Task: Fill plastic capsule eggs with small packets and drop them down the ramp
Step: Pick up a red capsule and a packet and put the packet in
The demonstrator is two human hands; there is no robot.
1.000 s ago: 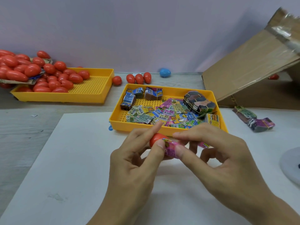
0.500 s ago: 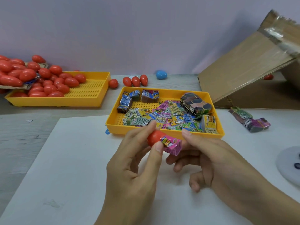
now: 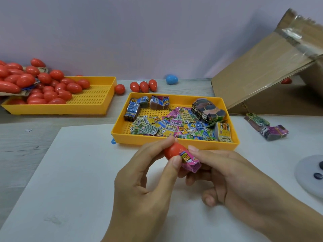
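Counter (image 3: 52, 172): pale wood-grain surface with a white sheet laid over its near part.

Cardboard ramp (image 3: 258, 74): brown panel, sloping up to the right, clear tape along its upper edge; stands at the right rear.

Yellow tray, left rear (image 3: 97, 95): perforated floor, heaped at its left end with red capsule eggs (image 3: 52, 88).

Yellow tray, centre (image 3: 174, 142): perforated floor, holds loose printed packets (image 3: 174, 123) and several banded bundles of packets.

Left hand (image 3: 145, 186): thumb and forefinger curled round a red capsule egg half (image 3: 172, 151), held above the white sheet just in front of the centre tray.

Right hand (image 3: 232, 179): fingers curled round a pink packet (image 3: 189, 162), its forefinger on the packet's top; one end of the packet sits at the mouth of the egg half.

Grey disc (image 3: 309, 173): at the right edge, partly out of view, with two small dark items on it.

Two banded packet bundles (image 3: 265, 126): lying on the counter to the right of the centre tray.

Four loose red eggs (image 3: 139, 86): in a row on the counter behind the centre tray.

Blue egg (image 3: 172, 79): on the counter at the wall.
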